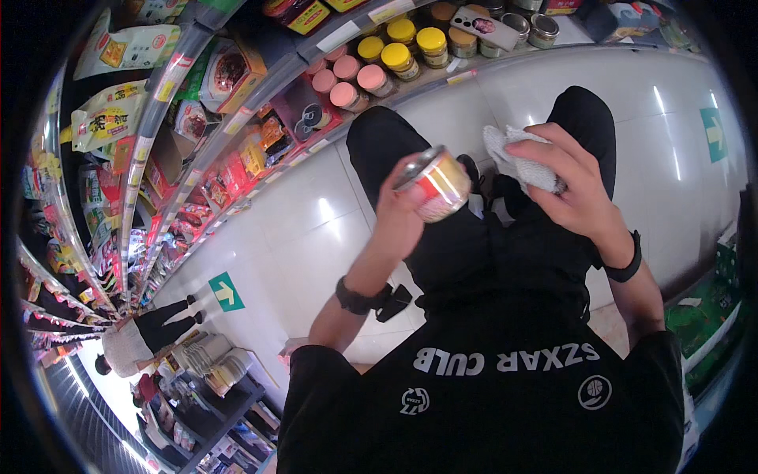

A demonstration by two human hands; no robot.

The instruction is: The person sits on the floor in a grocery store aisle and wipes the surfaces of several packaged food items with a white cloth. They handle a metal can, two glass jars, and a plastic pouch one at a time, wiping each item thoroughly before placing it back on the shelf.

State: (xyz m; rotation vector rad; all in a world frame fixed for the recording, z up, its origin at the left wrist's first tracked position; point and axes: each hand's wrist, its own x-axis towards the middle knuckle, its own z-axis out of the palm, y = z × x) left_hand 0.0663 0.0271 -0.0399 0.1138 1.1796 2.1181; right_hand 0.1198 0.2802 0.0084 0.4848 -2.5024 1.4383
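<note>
My left hand grips a metal food can with a red, white and yellow label, tilted above my left thigh. Bunched in the fingers of my right hand is a white cloth, held over the gap between my knees. Can and cloth are apart. Beyond my knees, the bottom shelf holds jars with pink lids and jars with yellow lids. A phone rests on jar tops to their right. Two cans are in a red box at the shelf's left.
Packed shelves of bagged and boxed food run down the left side. A person stands farther along the aisle near a rack. Green arrow signs mark the tiled floor. Green boxes sit at the right.
</note>
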